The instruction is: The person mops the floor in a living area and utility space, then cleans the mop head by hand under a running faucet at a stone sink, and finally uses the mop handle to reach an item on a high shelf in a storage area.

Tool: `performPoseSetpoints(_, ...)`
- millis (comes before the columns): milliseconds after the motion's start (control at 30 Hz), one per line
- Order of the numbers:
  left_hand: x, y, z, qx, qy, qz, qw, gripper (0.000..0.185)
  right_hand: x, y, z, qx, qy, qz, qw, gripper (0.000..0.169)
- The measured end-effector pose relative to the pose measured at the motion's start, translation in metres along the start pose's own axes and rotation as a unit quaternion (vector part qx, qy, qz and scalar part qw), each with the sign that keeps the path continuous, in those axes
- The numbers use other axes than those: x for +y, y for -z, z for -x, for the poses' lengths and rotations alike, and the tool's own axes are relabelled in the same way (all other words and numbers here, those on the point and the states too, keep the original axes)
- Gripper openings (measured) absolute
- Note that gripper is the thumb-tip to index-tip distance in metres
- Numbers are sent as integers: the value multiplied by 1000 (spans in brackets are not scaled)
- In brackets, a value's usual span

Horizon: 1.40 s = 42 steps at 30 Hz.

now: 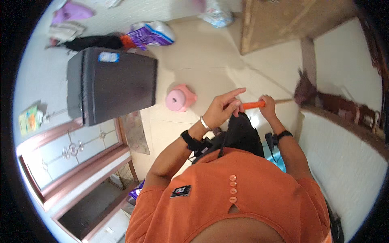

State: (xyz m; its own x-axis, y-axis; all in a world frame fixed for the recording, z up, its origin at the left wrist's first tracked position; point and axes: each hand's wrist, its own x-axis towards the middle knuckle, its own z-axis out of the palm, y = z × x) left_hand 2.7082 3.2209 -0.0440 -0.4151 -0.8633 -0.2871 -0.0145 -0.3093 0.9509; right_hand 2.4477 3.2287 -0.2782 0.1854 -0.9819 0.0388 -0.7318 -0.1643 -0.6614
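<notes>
My right hand (268, 107) is closed around a stick with an orange handle (254, 105). Past that hand its thin tan shaft (284, 100) runs right, toward a dark reddish-brown bristly bundle (304, 90) that looks like a broom head. At the other end of the handle, the thumb and curled fingers of my left hand (224, 108) close on its tip, with the index finger stretched out. Whether the bundle is joined to the shaft is hard to tell because of blur.
A pink plastic stool (179, 98) stands on the tiled floor left of my hands. Further left is a dark grey cabinet-like appliance (121, 82). A wooden panel (279, 27) rises at the top right. On the right, a low white wall (340, 145) carries brown items along its ledge.
</notes>
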Motion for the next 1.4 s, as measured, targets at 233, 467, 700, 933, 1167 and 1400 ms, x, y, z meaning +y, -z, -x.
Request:
performPoseSetpoints(233, 74, 43, 138, 172, -53, -70, 981, 33, -155, -33, -13, -48, 107, -130, 985, 11)
performPoseSetpoints(467, 128, 21, 251, 268, -147, -282, 909, 35, -289, -75, -20, -189, 259, -291, 901, 16)
performPoseSetpoints(700, 11, 28, 232, 215, -243, -469, 821, 60, -298, -121, -51, -327, -49, -215, 919, 36)
performPoseSetpoints(933, -35, 29, 237, 232, -259, -394, 851, 82, -358, -19, 17, -551, -272, -361, 701, 28)
performPoseSetpoints(1167, -76, 100, 332, 345, -140, -278, 886, 51, -299, -18, 38, -511, -315, -141, 788, 22)
performPoseSetpoints(1400, -172, 134, 400, 422, 136, -294, 847, 42, -326, -6, -38, -514, -268, -142, 803, 22)
